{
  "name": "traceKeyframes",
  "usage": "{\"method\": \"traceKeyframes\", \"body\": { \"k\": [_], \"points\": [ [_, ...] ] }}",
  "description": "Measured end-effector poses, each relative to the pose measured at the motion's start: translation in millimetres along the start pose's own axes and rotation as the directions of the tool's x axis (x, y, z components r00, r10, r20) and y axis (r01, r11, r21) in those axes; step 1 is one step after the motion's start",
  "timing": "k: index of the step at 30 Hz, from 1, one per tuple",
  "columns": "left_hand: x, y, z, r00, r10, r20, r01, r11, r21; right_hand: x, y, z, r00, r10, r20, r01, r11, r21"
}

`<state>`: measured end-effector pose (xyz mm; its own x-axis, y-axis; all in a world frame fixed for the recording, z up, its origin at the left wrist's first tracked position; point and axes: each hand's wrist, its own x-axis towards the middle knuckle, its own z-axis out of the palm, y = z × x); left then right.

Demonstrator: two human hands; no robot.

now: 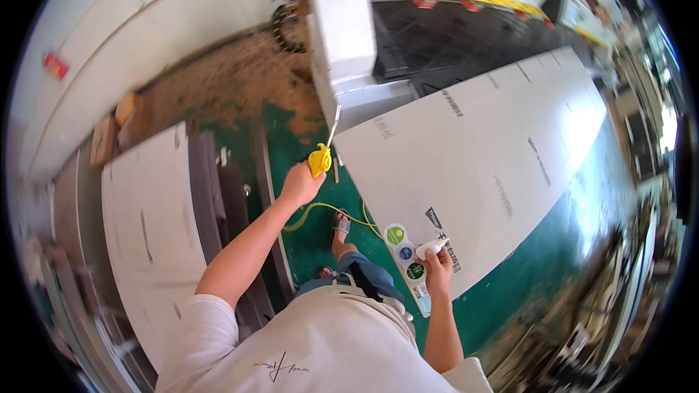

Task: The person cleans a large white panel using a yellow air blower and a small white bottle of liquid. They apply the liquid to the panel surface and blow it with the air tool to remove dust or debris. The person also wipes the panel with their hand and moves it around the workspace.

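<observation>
My left hand [304, 183] is wrapped round a yellow air blow gun [319, 161] with a thin metal nozzle pointing up and away from me. My right hand [438, 268] grips a small white bottle [431, 249] with a narrow tip, held over the near corner of a large board [466, 167]. That board is covered in white printed film. Round green and blue stickers [405, 253] lie along its near edge, close to the bottle. A yellow-green hose [314, 207] curls below my left hand; where it joins the gun is hidden.
Another white board [149, 225] lies to my left, with dark strips [211, 189] beside it. Ahead stands a white machine [346, 36] with a dark bed [451, 36]. Long pieces of material [582, 327] crowd the lower right. The floor [357, 255] is green.
</observation>
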<state>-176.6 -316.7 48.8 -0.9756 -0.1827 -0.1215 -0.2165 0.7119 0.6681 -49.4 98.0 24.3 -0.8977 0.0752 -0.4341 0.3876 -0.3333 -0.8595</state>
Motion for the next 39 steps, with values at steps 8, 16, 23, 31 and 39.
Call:
{"method": "traceKeyframes", "body": {
  "k": [8, 16, 23, 31, 39],
  "points": [
    [206.1, 30.3, -1.9, 0.808, 0.185, 0.56, -0.317, 0.937, 0.148, 38.3, -20.1, 59.0, 0.975, -0.015, -0.223, 0.009, 1.0, -0.029],
    [271.0, 75.8, 45.5, 0.467, 0.169, 0.868, -0.558, 0.818, 0.141, 68.0, -18.2, 153.2, 0.767, -0.127, -0.628, 0.246, 0.964, 0.105],
    [311.0, 85.0, 72.2, 0.217, 0.073, 0.974, -0.24, 0.971, -0.019, 63.2, 10.2, 296.4, 0.34, -0.056, -0.939, 0.466, 0.877, 0.116],
    [317.1, 67.3, 97.4, -0.004, 0.082, 0.997, -0.114, 0.99, -0.082, 127.9, 93.9, 503.6, 0.131, 0.206, -0.97, 0.668, 0.704, 0.239],
    [330.6, 68.9, 102.7, -0.103, 0.088, 0.991, -0.122, 0.987, -0.1, 207.0, 103.7, 571.0, 0.135, 0.263, -0.955, 0.752, 0.601, 0.272]
  ]
}}
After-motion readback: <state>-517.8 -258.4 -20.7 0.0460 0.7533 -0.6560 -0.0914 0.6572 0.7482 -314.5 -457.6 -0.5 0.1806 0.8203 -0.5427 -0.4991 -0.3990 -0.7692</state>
